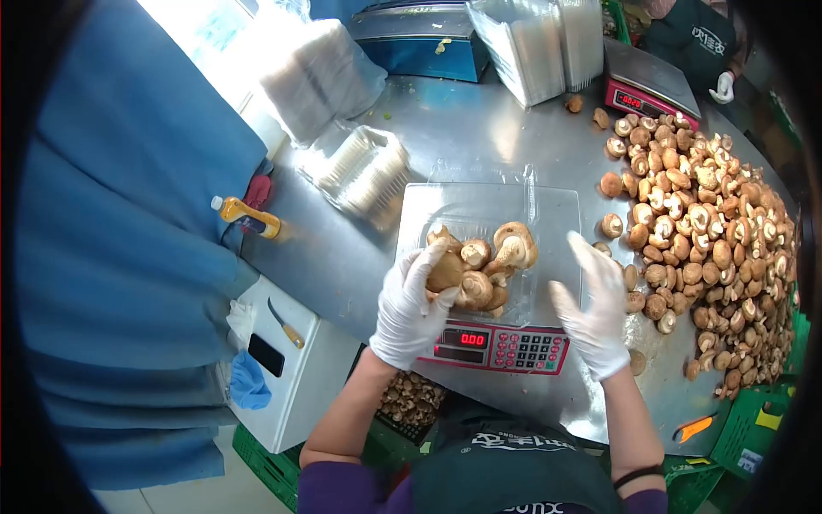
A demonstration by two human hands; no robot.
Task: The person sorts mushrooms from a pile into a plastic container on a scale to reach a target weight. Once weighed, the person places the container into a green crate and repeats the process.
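My left hand (408,310), in a white glove, has its fingers curled round a brown shiitake mushroom (444,272) at the left of a small cluster. Several more mushrooms (476,289) lie beside it in a clear plastic tray (541,224), whose edges are hard to make out. Under the tray is a scale plate (558,206); its red display panel (467,338) reads 0.00. To the right of the tray my right hand (594,310), also gloved, is held open with thumb and fingers apart and nothing in it.
A large mushroom heap (711,231) covers the table's right side. Stacked clear trays (364,171) stand at the back left, near a juice bottle (246,217). A curved knife (287,324) and phone (266,355) rest on a white box. Across the table is a co-worker's gloved hand (723,88).
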